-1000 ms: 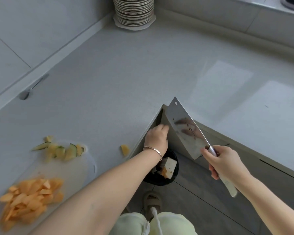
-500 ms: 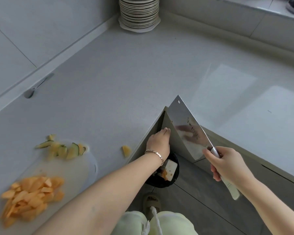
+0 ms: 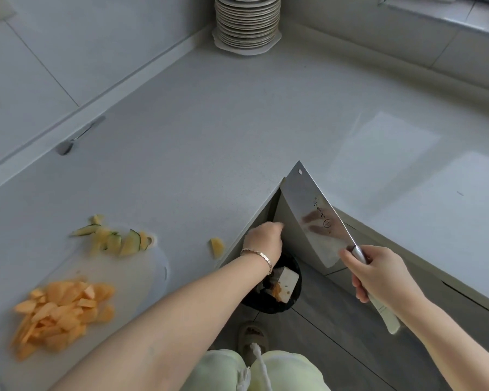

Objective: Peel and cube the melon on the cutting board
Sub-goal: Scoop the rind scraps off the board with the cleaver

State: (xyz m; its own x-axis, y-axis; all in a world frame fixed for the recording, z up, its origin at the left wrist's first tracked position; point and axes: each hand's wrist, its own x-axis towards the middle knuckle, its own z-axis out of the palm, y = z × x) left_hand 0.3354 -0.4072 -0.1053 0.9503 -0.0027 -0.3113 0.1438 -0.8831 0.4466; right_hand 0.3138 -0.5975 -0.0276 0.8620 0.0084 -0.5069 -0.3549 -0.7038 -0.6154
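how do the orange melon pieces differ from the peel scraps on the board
The orange melon pieces are plain orange flesh; the peel scraps are pale yellow with dark green rind. The orange melon pieces form a big heap at the board's near left end; the peel scraps are few and spread along its far edge. Both lie on the white cutting board.

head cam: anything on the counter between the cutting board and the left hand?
One stray yellow melon piece lies on the counter between the cutting board and the left hand, touching neither. The rest is bare counter, in the head view.
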